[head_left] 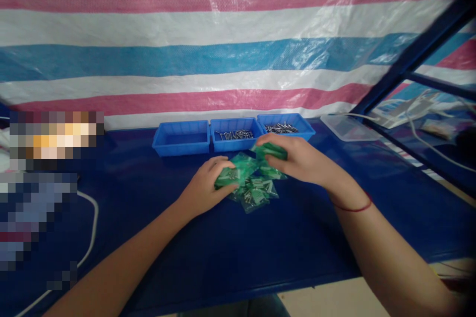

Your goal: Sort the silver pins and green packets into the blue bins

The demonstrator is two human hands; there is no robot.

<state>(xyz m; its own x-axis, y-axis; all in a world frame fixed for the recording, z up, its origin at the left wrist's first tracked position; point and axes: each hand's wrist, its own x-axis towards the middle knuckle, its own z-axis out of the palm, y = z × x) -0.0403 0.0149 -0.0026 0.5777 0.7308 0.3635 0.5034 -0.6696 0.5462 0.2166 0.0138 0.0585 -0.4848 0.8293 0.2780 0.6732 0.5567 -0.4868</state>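
Several small clear-and-green plastic bags [256, 193] of screws lie in a loose pile on the blue table. My left hand [206, 183] is at the pile's left side, fingers curled round green bags with screws showing through. Over the pile's right side, my right hand [297, 158] pinches more green bags [273, 151] between thumb and fingers. How many bags each hand holds I cannot tell. Behind the hands stand three blue bins in a row: the left bin [182, 137] shows a bare floor, while the middle bin [235, 133] and right bin [285, 126] contain loose metal screws.
A translucent plastic lid or tray [349, 128] lies right of the bins. A dark blue metal frame [405, 77] slants up at the right, with cables behind it. A white cable [94, 218] runs along the left. A striped plastic sheet [186, 59] hangs behind the table.
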